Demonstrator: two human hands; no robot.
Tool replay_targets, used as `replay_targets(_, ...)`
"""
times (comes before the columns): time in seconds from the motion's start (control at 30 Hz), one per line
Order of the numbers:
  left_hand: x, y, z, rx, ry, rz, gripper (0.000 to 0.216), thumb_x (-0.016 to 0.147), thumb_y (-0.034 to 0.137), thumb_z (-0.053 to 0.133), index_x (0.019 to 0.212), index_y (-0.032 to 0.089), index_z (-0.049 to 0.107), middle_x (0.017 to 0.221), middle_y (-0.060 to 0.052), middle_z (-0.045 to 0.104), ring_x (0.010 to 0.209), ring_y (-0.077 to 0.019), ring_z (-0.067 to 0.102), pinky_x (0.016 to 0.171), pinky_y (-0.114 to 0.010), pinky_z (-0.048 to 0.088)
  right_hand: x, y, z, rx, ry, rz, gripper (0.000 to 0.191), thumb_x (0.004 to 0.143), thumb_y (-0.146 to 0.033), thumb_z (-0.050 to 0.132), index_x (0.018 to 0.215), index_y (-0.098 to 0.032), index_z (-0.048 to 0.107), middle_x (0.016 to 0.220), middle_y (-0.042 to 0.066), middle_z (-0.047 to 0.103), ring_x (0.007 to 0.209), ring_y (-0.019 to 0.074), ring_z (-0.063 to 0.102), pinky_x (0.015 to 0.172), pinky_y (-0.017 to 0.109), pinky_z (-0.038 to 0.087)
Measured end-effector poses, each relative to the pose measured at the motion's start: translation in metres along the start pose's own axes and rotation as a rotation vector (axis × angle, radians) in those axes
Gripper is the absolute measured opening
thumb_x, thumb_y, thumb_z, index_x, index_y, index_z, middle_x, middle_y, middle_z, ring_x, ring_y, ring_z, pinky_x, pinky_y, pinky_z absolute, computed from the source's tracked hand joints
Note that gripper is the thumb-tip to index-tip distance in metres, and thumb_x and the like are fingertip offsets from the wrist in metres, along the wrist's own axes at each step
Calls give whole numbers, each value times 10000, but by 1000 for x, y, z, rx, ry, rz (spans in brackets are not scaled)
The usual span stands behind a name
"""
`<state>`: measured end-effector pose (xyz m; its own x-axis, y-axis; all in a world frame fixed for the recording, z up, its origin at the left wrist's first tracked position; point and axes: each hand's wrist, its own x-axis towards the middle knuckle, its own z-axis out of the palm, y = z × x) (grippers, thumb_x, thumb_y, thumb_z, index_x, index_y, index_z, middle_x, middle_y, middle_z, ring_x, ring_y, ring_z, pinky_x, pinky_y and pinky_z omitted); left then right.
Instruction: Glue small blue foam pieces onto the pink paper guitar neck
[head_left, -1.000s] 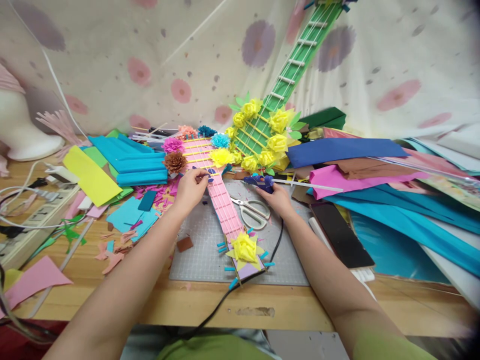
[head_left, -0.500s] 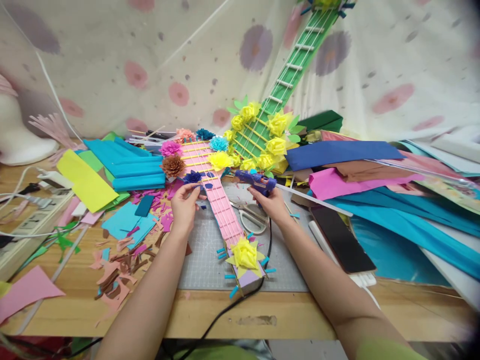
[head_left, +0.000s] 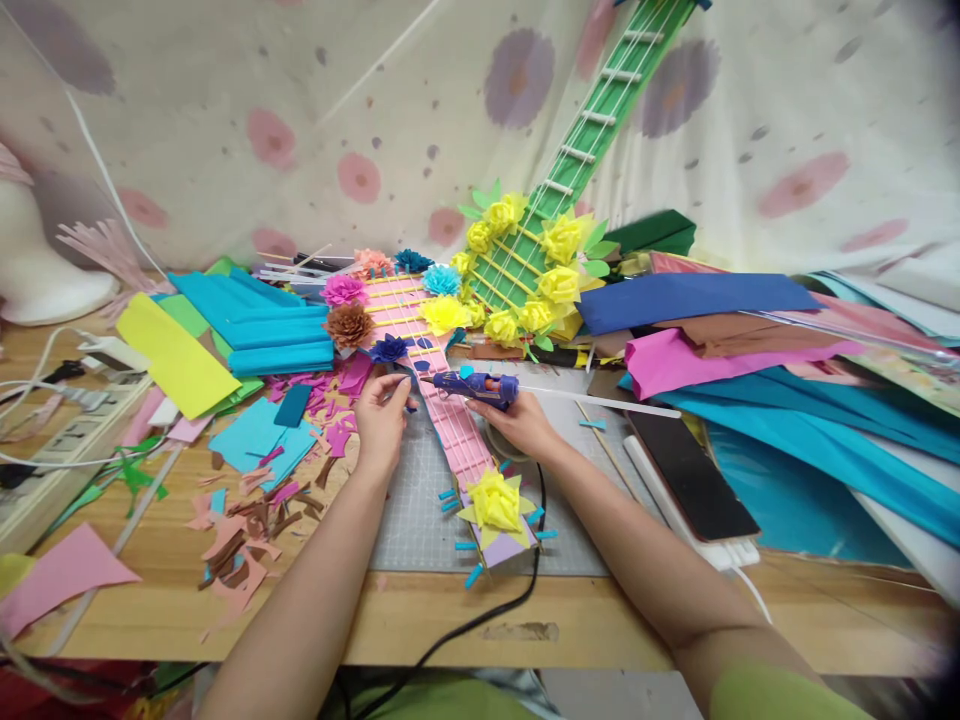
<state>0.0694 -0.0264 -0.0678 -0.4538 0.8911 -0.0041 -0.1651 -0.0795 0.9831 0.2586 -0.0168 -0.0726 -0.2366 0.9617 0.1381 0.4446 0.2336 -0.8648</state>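
My right hand grips a dark blue hot glue gun, a long white glue stick jutting from its back. Its nozzle points left, close to the fingertips of my left hand. Those fingers are pinched on what looks like a small dark blue paper piece, mostly hidden by them. Between and below my hands lies a pink paper guitar with its neck towards me. Paper flowers ring its body, among them a dark blue flower, and a yellow flower sits on its head.
Behind stands a green paper guitar with yellow flowers. A grey cutting mat lies under the pink one. Paper scraps and a power strip are left; a phone and crepe paper sheets are right. A black cord crosses the front edge.
My right hand has brought the glue gun left and down, over the guitar's neck, its nozzle now near my left fingertips. The view has shifted slightly.
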Motion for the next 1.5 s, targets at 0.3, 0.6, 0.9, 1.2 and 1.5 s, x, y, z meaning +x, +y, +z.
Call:
replay_targets(0.3, 2, -7, -2, 25, 6, -17, 282, 624, 349, 701, 803, 143, 630, 720, -12, 614, 493, -66, 556, 335, -138, 290, -2, -2, 0, -103, -19, 3, 427, 748, -573, 542, 914, -201, 671, 844, 26, 697, 758, 203, 628, 690, 300, 474)
replay_targets(0.6, 1, -6, 0, 12, -3, -27, 291, 615, 354, 708, 797, 140, 630, 692, -11, 619, 488, -70, 555, 336, -141, 287, -3, -4, -1, -126, -23, -12, 419, 755, -579, 534, 910, -217, 675, 847, 7, 693, 750, 193, 625, 686, 287, 474)
replay_targets(0.9, -2, -3, 1, 12, 0, -34, 297, 596, 359, 710, 784, 144, 625, 651, -5, 598, 475, -65, 530, 337, -136, 287, -1, 2, 0, -87, -41, -41, 405, 769, -540, 548, 981, -217, 669, 905, 12, 700, 806, 205, 636, 730, 300, 481)
replay_targets(1.2, -3, -2, 3, 9, -6, -44, 310, 580, 355, 715, 784, 138, 629, 671, -7, 601, 477, -61, 523, 334, -140, 282, -1, -4, -2, -88, -23, 7, 417, 757, -537, 550, 1005, -224, 666, 940, 16, 698, 842, 224, 637, 762, 324, 478)
replay_targets(1.5, -4, -2, 5, 16, -75, -9, 276, 593, 347, 710, 773, 150, 643, 635, 2, 603, 475, -63, 519, 347, -149, 301, 3, 3, -4, -97, 51, 9, 417, 735, -544, 571, 949, -203, 679, 844, 13, 698, 761, 207, 627, 700, 308, 483)
